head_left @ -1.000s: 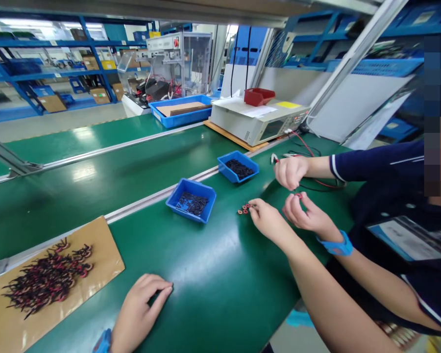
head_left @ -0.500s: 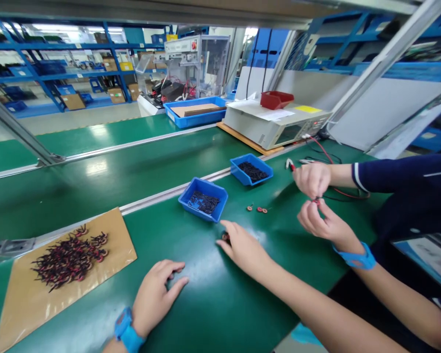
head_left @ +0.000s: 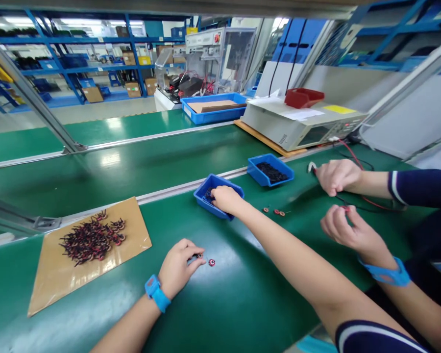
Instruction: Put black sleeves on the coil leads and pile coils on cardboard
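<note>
My right hand (head_left: pixel 226 200) is down in the near blue bin (head_left: pixel 217 196), fingers curled over the dark parts; whether I've got one I can't tell. My left hand (head_left: pixel 178 267) rests on the green bench (head_left: pixel 224 304), fingertips loosely pinching a small red-wound coil (head_left: pixel 199 256), another coil (head_left: pixel 211 262) just beside it. Best to pick one piece at a time and keep the left steady so the coils don't roll.

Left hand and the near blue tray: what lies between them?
Head view: one small red part by the left hand, then bare green table up to the tray.
</note>
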A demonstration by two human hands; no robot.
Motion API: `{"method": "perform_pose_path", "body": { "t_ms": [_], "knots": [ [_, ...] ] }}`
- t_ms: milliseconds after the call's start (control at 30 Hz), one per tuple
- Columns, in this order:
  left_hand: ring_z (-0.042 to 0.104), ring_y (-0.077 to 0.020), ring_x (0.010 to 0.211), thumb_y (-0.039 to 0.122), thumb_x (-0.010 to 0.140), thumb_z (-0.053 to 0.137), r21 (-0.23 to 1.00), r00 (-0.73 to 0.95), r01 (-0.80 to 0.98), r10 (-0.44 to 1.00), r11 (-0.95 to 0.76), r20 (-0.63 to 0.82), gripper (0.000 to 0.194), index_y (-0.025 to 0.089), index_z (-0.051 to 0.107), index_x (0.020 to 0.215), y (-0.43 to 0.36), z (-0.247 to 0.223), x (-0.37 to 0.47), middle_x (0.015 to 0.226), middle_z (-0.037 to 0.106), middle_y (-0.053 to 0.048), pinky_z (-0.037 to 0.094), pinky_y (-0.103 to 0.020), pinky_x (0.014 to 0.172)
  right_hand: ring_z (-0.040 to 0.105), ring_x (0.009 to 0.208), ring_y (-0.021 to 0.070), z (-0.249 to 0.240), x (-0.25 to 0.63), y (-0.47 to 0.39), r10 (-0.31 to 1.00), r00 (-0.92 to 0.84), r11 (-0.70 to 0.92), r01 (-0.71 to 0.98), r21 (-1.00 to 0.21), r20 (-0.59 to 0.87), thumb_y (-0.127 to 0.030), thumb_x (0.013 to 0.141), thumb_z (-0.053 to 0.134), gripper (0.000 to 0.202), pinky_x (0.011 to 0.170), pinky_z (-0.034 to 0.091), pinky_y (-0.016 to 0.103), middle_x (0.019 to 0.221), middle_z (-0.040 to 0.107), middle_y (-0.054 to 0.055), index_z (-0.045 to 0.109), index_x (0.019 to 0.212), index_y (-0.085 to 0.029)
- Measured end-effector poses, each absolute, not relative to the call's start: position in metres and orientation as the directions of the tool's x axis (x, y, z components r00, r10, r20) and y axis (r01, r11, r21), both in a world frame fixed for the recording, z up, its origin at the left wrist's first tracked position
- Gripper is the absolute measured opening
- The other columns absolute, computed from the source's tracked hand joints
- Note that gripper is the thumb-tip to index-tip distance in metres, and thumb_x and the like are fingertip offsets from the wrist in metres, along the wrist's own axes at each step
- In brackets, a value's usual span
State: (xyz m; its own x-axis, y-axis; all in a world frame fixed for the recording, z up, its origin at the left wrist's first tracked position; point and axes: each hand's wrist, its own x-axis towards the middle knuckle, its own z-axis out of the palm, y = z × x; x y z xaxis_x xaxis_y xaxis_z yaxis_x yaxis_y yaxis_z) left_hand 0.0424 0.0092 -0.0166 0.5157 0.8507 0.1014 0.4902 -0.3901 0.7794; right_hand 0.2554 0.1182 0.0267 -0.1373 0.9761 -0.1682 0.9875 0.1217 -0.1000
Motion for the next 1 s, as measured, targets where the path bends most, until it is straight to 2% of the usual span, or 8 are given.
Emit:
{"method": "perform_pose_path", "body": {
  "t_ms": [133,267,467,700,767,833,900,1000],
  "knots": [
    [0.061,-0.0146,0.073,0.030,0.074,0.065,0.949,0.406,0.243,0.910,-0.202,0.090,0.023,0.019,0.071,0.093,0.016,-0.017,0.036,0.083,0.065,-0.006,0.051,-0.028,0.068,0.059,0.095,0.0182,0.024,0.250,0.122,0.971,-0.102,0.078,0.990,-0.118,-0.217,-0.032,0.088,0.053,0.030,0.081,0.050,0.039,0.113,0.058,0.009,0.056,0.112,-0.015],
    [0.061,-0.0137,0.077,0.027,0.066,0.071,0.998,0.287,0.016,0.956,0.061,-0.063,0.032,0.017,0.068,0.097,0.022,-0.016,0.034,0.083,0.065,-0.003,0.051,-0.031,0.076,0.060,0.093,0.0171,0.022,0.253,0.123,0.975,-0.097,0.057,0.979,-0.197,-0.198,-0.032,0.088,0.053,0.026,0.081,0.050,0.038,0.108,0.061,0.008,0.058,0.107,-0.015],
    [0.059,-0.0099,0.062,0.027,0.057,0.079,0.895,0.224,-0.265,0.926,0.359,-0.305,0.032,0.012,0.064,0.081,0.022,-0.014,0.038,0.071,0.066,-0.002,0.049,-0.029,0.069,0.066,0.082,0.0172,0.024,0.265,0.113,0.999,-0.041,0.025,0.911,-0.411,-0.030,-0.013,0.079,0.054,0.018,0.077,0.049,0.025,0.087,0.071,0.008,0.066,0.092,-0.014],
    [0.066,-0.0158,0.076,0.028,0.054,0.082,0.741,0.312,-0.456,0.868,0.493,-0.385,0.034,0.011,0.069,0.080,0.022,-0.009,0.040,0.080,0.071,-0.006,0.050,-0.034,0.078,0.065,0.061,0.0151,0.021,0.273,0.085,0.982,0.174,-0.080,0.748,-0.659,0.078,-0.026,0.080,0.052,0.018,0.060,0.053,0.027,0.075,0.070,0.007,0.064,0.085,-0.014],
    [0.066,-0.0154,0.074,0.027,0.055,0.082,0.724,0.331,-0.463,0.857,0.512,-0.394,0.033,0.012,0.070,0.082,0.021,-0.008,0.041,0.078,0.071,-0.005,0.051,-0.034,0.077,0.064,0.063,0.0141,0.022,0.265,0.071,0.956,0.254,-0.061,0.652,-0.756,0.143,-0.029,0.080,0.053,0.018,0.063,0.053,0.028,0.078,0.069,0.006,0.064,0.085,-0.015],
    [0.066,-0.0145,0.071,0.027,0.055,0.082,0.715,0.345,-0.466,0.851,0.521,-0.395,0.033,0.012,0.071,0.082,0.020,-0.008,0.041,0.076,0.071,-0.005,0.051,-0.032,0.075,0.064,0.063,0.0134,0.027,0.251,0.054,0.927,0.325,0.023,0.446,-0.895,0.185,-0.030,0.077,0.059,0.016,0.064,0.054,0.028,0.075,0.068,0.004,0.064,0.082,-0.016],
    [0.066,-0.0137,0.069,0.027,0.055,0.082,0.707,0.360,-0.467,0.844,0.532,-0.397,0.033,0.012,0.071,0.082,0.020,-0.007,0.041,0.075,0.071,-0.004,0.051,-0.030,0.072,0.062,0.057,0.0128,0.031,0.234,0.038,0.950,0.288,0.057,0.212,-0.976,0.118,-0.032,0.072,0.066,0.016,0.060,0.053,0.028,0.066,0.066,0.002,0.064,0.077,-0.016],
    [0.066,-0.0131,0.066,0.026,0.057,0.082,0.695,0.390,-0.464,0.831,0.550,-0.397,0.032,0.012,0.070,0.084,0.020,-0.007,0.040,0.074,0.072,-0.005,0.051,-0.029,0.070,0.060,0.053,0.0125,0.033,0.211,0.023,0.992,0.124,-0.030,-0.057,-0.998,-0.037,-0.032,0.065,0.074,0.019,0.055,0.052,0.028,0.060,0.065,0.001,0.064,0.072,-0.016]
  ]
}}
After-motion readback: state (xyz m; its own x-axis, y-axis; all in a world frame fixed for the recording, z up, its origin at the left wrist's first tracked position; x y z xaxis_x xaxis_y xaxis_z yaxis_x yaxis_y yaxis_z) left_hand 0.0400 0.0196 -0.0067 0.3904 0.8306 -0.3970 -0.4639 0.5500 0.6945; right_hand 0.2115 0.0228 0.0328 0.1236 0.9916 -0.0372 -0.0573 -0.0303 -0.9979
